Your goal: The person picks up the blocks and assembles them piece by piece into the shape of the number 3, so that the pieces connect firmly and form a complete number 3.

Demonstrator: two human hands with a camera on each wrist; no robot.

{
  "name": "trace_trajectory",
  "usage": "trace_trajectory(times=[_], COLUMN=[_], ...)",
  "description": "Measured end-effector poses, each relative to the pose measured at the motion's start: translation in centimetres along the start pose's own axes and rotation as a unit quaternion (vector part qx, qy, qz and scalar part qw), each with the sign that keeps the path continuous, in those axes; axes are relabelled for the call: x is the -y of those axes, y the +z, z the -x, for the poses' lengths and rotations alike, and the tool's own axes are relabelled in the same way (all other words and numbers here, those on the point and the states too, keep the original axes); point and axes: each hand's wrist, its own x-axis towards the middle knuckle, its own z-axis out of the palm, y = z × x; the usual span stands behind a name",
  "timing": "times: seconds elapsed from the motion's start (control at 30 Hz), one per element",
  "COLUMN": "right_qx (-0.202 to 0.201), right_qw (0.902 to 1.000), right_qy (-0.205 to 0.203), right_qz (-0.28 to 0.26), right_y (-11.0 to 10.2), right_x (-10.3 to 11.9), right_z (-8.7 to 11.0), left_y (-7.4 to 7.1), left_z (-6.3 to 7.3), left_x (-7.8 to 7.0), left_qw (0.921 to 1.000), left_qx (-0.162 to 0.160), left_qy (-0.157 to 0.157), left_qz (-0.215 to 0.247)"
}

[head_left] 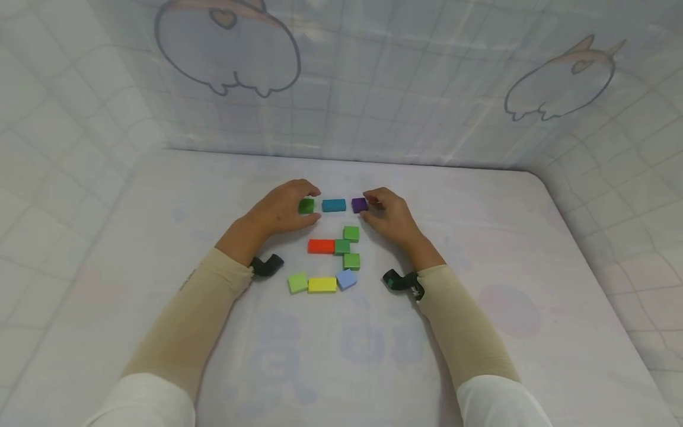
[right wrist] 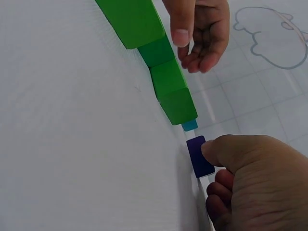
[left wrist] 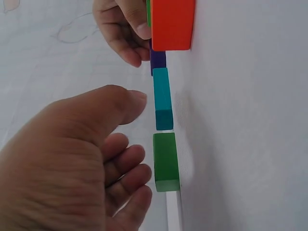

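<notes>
At the far row of blocks, my left hand (head_left: pixel 285 207) curves loosely about a green block (left wrist: pixel 165 161), thumb and fingers apart. In the left wrist view a gap shows between the fingers and this block. A blue block (head_left: pixel 334 206) lies between the two hands. My right hand (head_left: pixel 393 216) pinches a small purple block (head_left: pixel 358 205) by its right end, thumb on the near side and index finger on the far side. The right wrist view has the thumb against the purple block (right wrist: pixel 200 156), with the other fingers curled and partly hidden behind.
Nearer me lie a red block (head_left: pixel 321 246), a dark green block (head_left: pixel 342 247) and two light green blocks (head_left: pixel 351 233). A lime block (head_left: pixel 297 283), a yellow block (head_left: pixel 322 285) and a tilted periwinkle block (head_left: pixel 346 279) form the nearest row. A patterned cloth wall (head_left: pixel 373 130) rises behind.
</notes>
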Motion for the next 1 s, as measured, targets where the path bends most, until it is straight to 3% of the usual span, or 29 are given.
trace_trajectory(times=[0.4, 0.7, 1.0], right_qx=[0.012, 0.014, 0.025], right_qw=[0.9999, 0.9997, 0.9994], right_qy=[0.01, -0.019, -0.022], right_qz=[0.003, -0.003, -0.002], right_y=[0.2, 0.6, 0.5], right_x=[0.5, 0.7, 0.9], right_z=[0.3, 0.1, 0.1], left_y=[0.4, 0.9, 1.0], left_z=[-1.4, -1.9, -1.6], left_x=[-0.5, -0.3, -0.3], left_qw=[0.999, 0.999, 0.9992], left_qx=[0.043, 0.043, 0.039], left_qy=[-0.007, -0.008, -0.01], left_qz=[-0.011, 0.0, 0.008])
